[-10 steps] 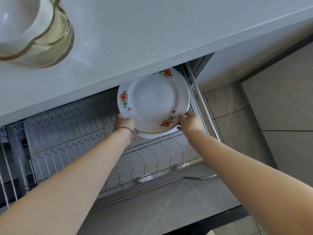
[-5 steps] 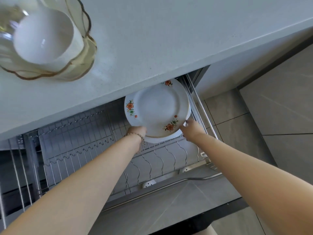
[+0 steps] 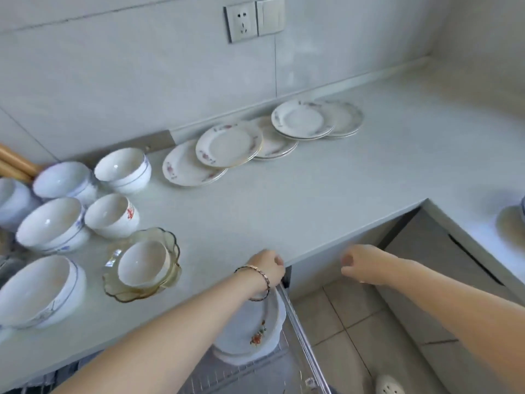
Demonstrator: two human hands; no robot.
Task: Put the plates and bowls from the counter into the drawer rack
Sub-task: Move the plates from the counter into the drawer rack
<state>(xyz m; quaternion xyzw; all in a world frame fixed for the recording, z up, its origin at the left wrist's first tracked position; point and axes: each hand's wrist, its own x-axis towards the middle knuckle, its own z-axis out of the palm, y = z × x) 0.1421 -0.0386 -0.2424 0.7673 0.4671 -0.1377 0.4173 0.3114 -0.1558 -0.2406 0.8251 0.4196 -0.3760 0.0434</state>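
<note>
White plates with orange flowers [image 3: 251, 332] stand in the wire drawer rack [image 3: 255, 373] below the counter edge. My left hand [image 3: 267, 265], a bracelet on its wrist, hovers just above them at the counter's edge with fingers curled and nothing in it. My right hand [image 3: 362, 264] hangs apart to the right over the floor, loosely curled with a gap at the thumb, empty. A row of overlapping flowered plates [image 3: 228, 146] lies along the back of the counter [image 3: 298, 194]. Several white bowls [image 3: 122, 169] stand at the left, one inside an amber glass dish [image 3: 142, 265].
The rack's metal side rail [image 3: 301, 334] runs down the right of the drawer. A grey cabinet [image 3: 443, 274] sits under the counter's right wing, where another dish [image 3: 512, 226] shows at the frame edge. Wooden rolling pins [image 3: 14, 163] lie far left. A socket [image 3: 241, 22] is on the wall.
Both hands have let go of the flowered plates, which now rest in the rack, and have risen to the counter edge. The view has tilted up onto the counter.
</note>
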